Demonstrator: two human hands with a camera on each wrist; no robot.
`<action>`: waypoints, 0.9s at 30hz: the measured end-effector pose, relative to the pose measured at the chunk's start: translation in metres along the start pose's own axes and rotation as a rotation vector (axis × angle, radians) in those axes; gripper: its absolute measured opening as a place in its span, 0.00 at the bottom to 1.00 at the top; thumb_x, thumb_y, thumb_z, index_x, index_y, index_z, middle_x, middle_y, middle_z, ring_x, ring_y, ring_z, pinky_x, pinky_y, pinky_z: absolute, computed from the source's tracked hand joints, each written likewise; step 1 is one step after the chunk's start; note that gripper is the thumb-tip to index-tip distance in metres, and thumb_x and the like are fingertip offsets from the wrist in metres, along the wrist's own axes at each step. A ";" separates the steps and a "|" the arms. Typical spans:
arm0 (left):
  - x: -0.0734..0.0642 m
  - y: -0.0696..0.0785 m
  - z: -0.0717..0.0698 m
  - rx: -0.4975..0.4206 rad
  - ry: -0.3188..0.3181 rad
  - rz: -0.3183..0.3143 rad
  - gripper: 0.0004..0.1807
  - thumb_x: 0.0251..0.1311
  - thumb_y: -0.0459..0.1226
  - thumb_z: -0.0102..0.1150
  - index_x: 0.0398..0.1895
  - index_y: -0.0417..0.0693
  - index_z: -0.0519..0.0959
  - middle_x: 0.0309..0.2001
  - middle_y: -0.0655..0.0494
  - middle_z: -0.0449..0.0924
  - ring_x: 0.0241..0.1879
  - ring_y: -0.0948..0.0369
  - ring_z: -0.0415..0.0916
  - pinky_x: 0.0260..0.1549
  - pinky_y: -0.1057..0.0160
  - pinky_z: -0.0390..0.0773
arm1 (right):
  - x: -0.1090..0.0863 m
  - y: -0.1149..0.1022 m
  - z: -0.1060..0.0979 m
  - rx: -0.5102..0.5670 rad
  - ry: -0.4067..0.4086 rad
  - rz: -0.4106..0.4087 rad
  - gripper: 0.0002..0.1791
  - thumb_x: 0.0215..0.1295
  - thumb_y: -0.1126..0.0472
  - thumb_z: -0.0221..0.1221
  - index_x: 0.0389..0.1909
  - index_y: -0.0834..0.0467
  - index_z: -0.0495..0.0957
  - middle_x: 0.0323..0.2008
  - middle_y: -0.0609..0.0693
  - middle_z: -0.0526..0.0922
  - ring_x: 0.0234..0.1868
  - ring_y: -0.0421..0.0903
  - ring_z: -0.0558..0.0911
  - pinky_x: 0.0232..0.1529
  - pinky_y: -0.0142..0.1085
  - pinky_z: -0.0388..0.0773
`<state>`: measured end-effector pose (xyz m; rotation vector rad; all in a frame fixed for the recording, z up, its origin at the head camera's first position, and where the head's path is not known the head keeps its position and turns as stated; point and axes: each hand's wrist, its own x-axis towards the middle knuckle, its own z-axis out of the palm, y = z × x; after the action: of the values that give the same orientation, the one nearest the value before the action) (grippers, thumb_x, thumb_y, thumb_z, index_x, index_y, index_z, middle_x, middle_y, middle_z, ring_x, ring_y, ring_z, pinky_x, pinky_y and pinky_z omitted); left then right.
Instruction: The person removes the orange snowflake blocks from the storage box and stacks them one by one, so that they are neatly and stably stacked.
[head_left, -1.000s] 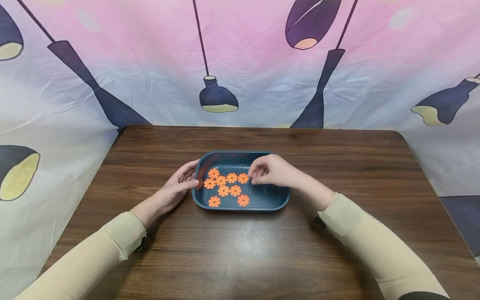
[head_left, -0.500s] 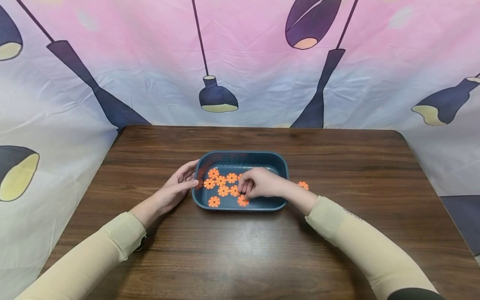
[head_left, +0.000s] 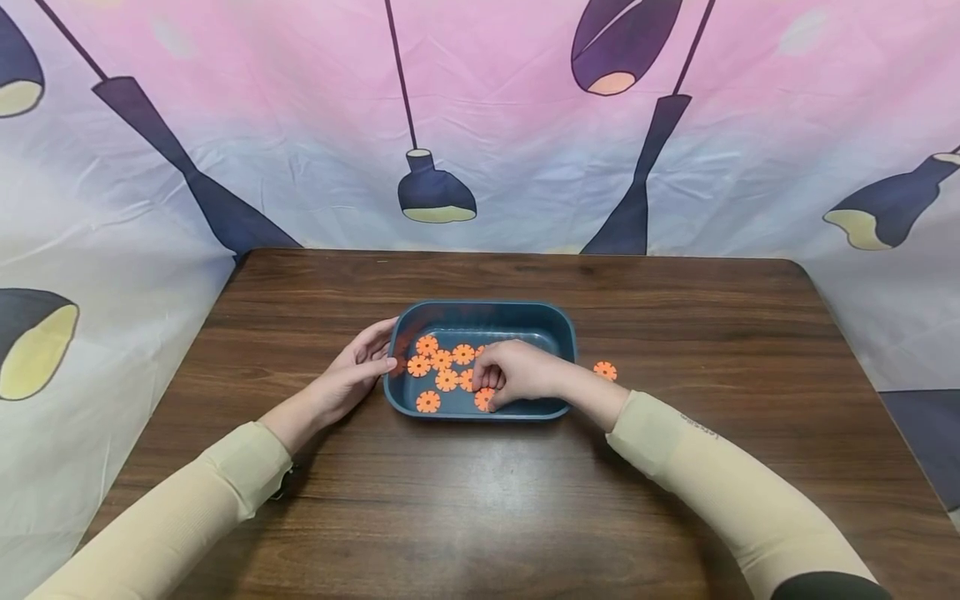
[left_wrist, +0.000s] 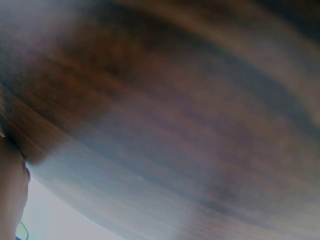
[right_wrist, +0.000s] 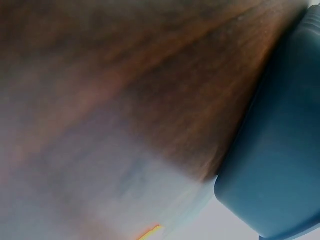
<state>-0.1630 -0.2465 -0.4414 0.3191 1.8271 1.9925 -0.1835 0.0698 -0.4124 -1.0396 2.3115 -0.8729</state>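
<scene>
A dark blue rectangular tray (head_left: 525,317) sits on the table with several orange notched discs (head_left: 446,381) lying flat inside, some overlapping. My left hand (head_left: 352,367) grips the tray's left wall, thumb over the rim and fingers along the outside. Inside the tray, my right hand (head_left: 525,371) has its thumb and index finger bent at the edges of an orange disc (head_left: 483,400) near the front wall, pinching it. That hand partly covers neighbouring discs. In the right wrist view the tray's outer wall (right_wrist: 280,135) fills the right side.
One more orange disc (head_left: 605,370) lies on the brown wooden table (head_left: 480,508), just right of the tray beside my right wrist. Behind the table's far edge hangs a cloth (head_left: 517,125) printed with lamps.
From the tray's right part, my right hand has moved left and toward the front, down to the front disc. The disc on the table has come into sight. My left hand keeps its place.
</scene>
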 end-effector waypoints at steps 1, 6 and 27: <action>0.000 0.000 0.000 -0.002 -0.001 0.005 0.34 0.78 0.28 0.49 0.83 0.46 0.56 0.73 0.61 0.67 0.69 0.68 0.70 0.63 0.73 0.77 | 0.000 -0.001 0.000 -0.012 0.000 -0.005 0.13 0.57 0.66 0.78 0.40 0.57 0.86 0.37 0.49 0.84 0.35 0.35 0.79 0.39 0.25 0.81; -0.002 0.002 0.000 -0.001 -0.003 0.011 0.34 0.78 0.28 0.49 0.83 0.46 0.56 0.73 0.62 0.68 0.69 0.69 0.70 0.63 0.73 0.76 | 0.000 -0.003 0.001 -0.059 0.007 -0.016 0.13 0.57 0.66 0.78 0.40 0.56 0.86 0.38 0.49 0.84 0.35 0.36 0.78 0.39 0.25 0.79; -0.001 0.004 0.002 0.006 0.001 -0.008 0.34 0.77 0.27 0.47 0.84 0.45 0.54 0.75 0.60 0.66 0.71 0.70 0.68 0.64 0.74 0.75 | -0.002 -0.005 -0.002 -0.099 0.018 -0.001 0.11 0.60 0.69 0.75 0.35 0.53 0.83 0.34 0.46 0.83 0.34 0.36 0.77 0.38 0.26 0.77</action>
<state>-0.1618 -0.2455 -0.4369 0.3121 1.8322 1.9833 -0.1809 0.0698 -0.4067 -1.0778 2.3910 -0.7779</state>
